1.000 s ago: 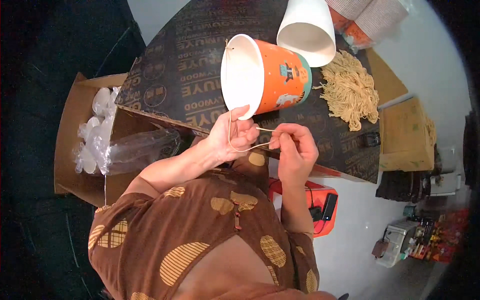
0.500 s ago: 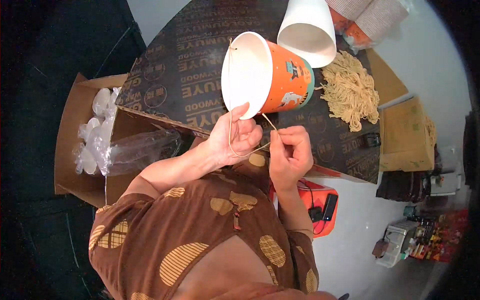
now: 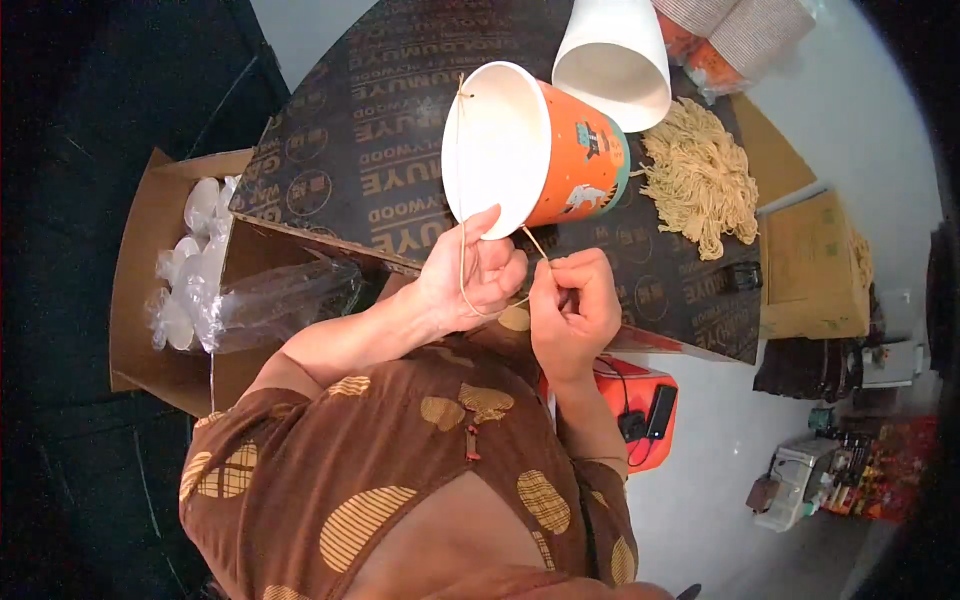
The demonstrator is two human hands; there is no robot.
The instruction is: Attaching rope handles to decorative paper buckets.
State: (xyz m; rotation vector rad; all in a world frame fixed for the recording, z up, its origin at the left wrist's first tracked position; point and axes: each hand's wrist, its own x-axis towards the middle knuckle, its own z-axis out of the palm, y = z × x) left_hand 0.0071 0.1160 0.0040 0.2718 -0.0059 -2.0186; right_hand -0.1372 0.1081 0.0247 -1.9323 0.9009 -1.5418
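We record the left hand (image 3: 470, 285) with its thumb pressed against the lower rim of an orange paper bucket (image 3: 540, 150), the remaining fingers curled under that rim, so the hand steadies the bucket on its side with the white interior facing us. A thin tan string (image 3: 462, 220) runs from a point at the top of the rim down across the bucket's mouth, passes just beside the left thumb, and loops below the left fingers. The right hand (image 3: 575, 310) sits just right of the left hand, fingers closed in a tight pinch on the other end of the string, directly below the bucket's lower edge. Whether the string is knotted there we cannot tell.

Beyond the fingers, a white bucket (image 3: 615, 60) lies touching the orange one on a dark printed board (image 3: 370, 150). A heap of tan strings (image 3: 700, 175) lies right of both. Left of the hands stands a cardboard box (image 3: 150, 290) holding clear plastic lids (image 3: 200, 270).
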